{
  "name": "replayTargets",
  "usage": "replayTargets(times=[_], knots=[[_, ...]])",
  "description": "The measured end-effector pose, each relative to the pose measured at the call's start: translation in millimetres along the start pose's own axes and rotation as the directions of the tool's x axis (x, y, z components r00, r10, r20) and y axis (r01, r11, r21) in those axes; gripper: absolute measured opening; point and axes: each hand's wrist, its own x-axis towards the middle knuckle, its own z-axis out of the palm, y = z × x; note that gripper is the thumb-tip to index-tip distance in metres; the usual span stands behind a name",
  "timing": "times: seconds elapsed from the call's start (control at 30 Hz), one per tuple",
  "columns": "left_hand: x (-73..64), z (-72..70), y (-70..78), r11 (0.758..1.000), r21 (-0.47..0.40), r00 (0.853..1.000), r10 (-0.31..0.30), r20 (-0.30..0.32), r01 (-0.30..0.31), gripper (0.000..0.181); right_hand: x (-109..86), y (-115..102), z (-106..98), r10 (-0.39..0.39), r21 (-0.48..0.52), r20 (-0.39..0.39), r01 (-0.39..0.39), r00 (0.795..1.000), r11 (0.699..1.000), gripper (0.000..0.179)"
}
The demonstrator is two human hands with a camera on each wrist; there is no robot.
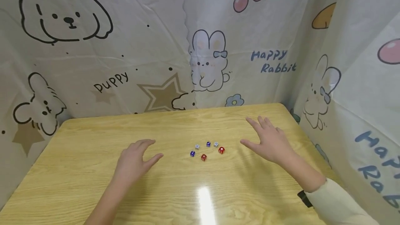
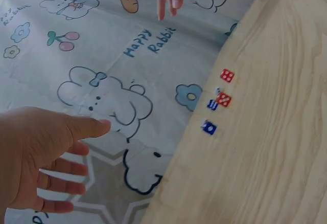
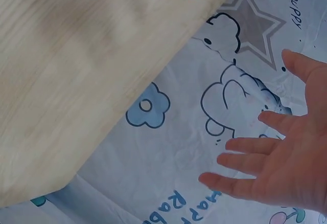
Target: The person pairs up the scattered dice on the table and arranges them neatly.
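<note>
Several small dice lie loosely grouped near the middle of the table in the head view. A red die (image 1: 203, 157) is closest to the front, with another red die (image 1: 221, 150) at the right of the group. Two are blue, one blue die (image 1: 192, 153) at the left and one blue die (image 1: 208, 144) at the back. A white die (image 1: 197, 147) and a second white die (image 1: 216, 144) complete the cluster. My left hand (image 1: 133, 159) hovers left of them, fingers relaxed and holding nothing. To their right, my right hand (image 1: 269, 141) is raised with fingers spread, also holding nothing.
The wooden table (image 1: 93, 169) has rounded far corners. Behind it and along the right hangs a pale curtain (image 1: 150, 51) printed with cartoon animals and words. A dark band (image 1: 304, 199) shows at the right sleeve (image 1: 337, 200). A light glare lies on the tabletop in front.
</note>
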Motion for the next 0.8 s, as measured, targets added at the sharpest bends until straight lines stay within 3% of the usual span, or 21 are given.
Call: replayTargets(times=[0.13,0.3,0.57,0.8], knots=[[0.4,20.8,5.4,0.997,-0.054,0.998,0.056,-0.008,-0.056,0.044,-2.1,-2.1,10.9,-0.037,0.043,-0.027,0.038,0.999,0.998,0.07],[2.7,41.4,12.8,0.991,-0.115,0.997,0.068,0.039,-0.063,0.039,-5.9,-5.0,22.9,-0.036,0.081,-0.033,0.038,0.999,0.996,0.064],[13.3,63.0,34.1,0.986,-0.151,0.986,0.089,0.142,-0.067,0.032,-9.5,-7.4,39.0,-0.055,0.103,-0.046,0.06,0.997,0.993,0.056],[19.5,80.1,49.3,0.976,-0.193,0.968,0.145,0.206,-0.105,0.028,-9.6,-10.5,49.9,-0.068,0.115,-0.031,0.071,0.997,0.991,0.05]])
